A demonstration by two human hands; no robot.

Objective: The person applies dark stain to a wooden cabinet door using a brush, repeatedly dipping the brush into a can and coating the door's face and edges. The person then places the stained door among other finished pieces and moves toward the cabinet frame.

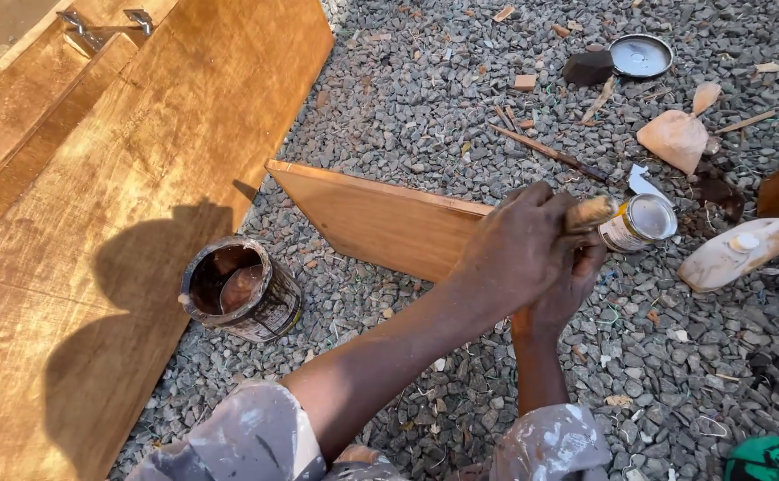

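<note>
My left hand (514,254) reaches across from the lower left and is closed round a stained wooden handle (591,212) whose tip pokes out past the thumb. My right hand (578,281) lies just beneath it with its fingers curled, mostly hidden; what it grips is not visible. Both hands sit at the right end of a small varnished wooden panel (380,223) that stands on edge on the gravel. A small open tin (643,221) rests right beside the hands.
A dirty can of dark stain (240,289) stands on the gravel at left, beside a large stained board (95,232). A tin lid (640,55), dark block (588,67), cloth wad (674,138), white bottle (732,254), and sticks lie behind.
</note>
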